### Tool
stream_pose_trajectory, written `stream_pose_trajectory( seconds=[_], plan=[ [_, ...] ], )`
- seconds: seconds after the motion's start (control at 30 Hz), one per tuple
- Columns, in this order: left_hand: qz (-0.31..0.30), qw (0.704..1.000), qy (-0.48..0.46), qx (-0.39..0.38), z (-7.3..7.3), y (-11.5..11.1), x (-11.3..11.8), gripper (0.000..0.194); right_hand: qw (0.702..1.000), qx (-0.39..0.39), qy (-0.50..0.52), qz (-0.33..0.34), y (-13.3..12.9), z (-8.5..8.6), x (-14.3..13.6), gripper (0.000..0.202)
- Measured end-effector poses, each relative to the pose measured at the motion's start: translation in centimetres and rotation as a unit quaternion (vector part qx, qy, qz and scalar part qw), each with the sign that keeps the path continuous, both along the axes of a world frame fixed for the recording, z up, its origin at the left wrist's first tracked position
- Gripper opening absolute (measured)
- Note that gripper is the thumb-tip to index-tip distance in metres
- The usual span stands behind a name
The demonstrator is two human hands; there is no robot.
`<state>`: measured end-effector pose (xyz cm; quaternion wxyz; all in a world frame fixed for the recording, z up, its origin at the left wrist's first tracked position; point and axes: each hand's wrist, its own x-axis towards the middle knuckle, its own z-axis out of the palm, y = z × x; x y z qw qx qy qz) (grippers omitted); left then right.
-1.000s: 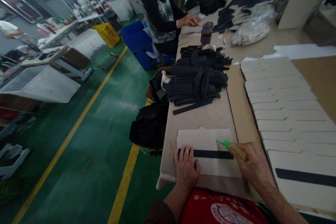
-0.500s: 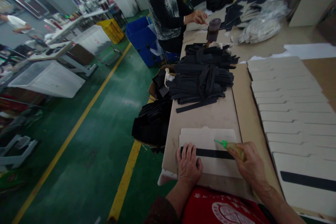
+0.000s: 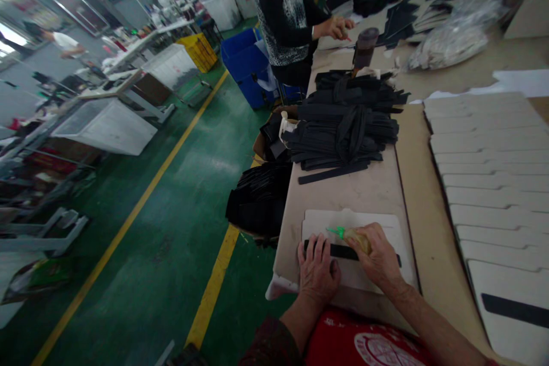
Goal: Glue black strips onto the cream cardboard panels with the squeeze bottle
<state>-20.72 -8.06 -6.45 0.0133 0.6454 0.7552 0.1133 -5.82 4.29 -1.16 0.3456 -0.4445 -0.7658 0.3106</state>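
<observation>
My left hand [image 3: 318, 267] lies with its fingers spread on a pale board [image 3: 377, 220], its fingertips over the left end of a black strip [image 3: 344, 251]. In my right hand [image 3: 377, 257] is a yellowish bottle [image 3: 359, 240] with a green nozzle [image 3: 337, 231]. The nozzle points left, just above the strip; whether it touches the board I cannot tell. Bundles of black strips [image 3: 343, 131] lie farther up the table, one loose strip [image 3: 333, 173] in front of them.
Overlapping pale boards [image 3: 493, 183] run along the right, the nearest bearing a black strip [image 3: 517, 310]. A dark cup [image 3: 364, 48] stands behind the bundles. Across the table corner is a person [image 3: 285, 17]. Boxes of black pieces [image 3: 257, 200] stand left of the table.
My right hand has moved left over the board with the bottle, bringing the nozzle closer to my left hand. My left hand stays on the board. The whole view has shifted.
</observation>
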Motion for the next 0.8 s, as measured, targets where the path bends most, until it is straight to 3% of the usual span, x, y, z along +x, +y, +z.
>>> stream_pose_trajectory(
  seconds=[0.13, 0.37, 0.63, 0.8],
  plan=[
    [0.002, 1.0, -0.014, -0.001, 0.2, 0.1, 0.1, 0.058, 0.998, -0.045, 0.032, 0.002, 0.0, -0.3, -1.4, 0.016],
    [0.002, 1.0, -0.004, 0.017, 0.5, 0.1, 0.1, 0.058, 0.995, -0.042, 0.043, -0.079, 1.4, -0.9, -1.0, 0.026],
    [0.0, 1.0, -0.021, 0.004, 0.6, 0.0, 0.2, 0.058, 1.0, 0.006, 0.011, -0.013, 2.2, -0.8, -4.8, 0.024],
    [-0.002, 0.999, -0.036, -0.001, 0.7, 0.0, 0.1, 0.061, 0.999, 0.025, -0.035, 0.016, 2.2, -0.9, -5.1, 0.022]
  ],
)
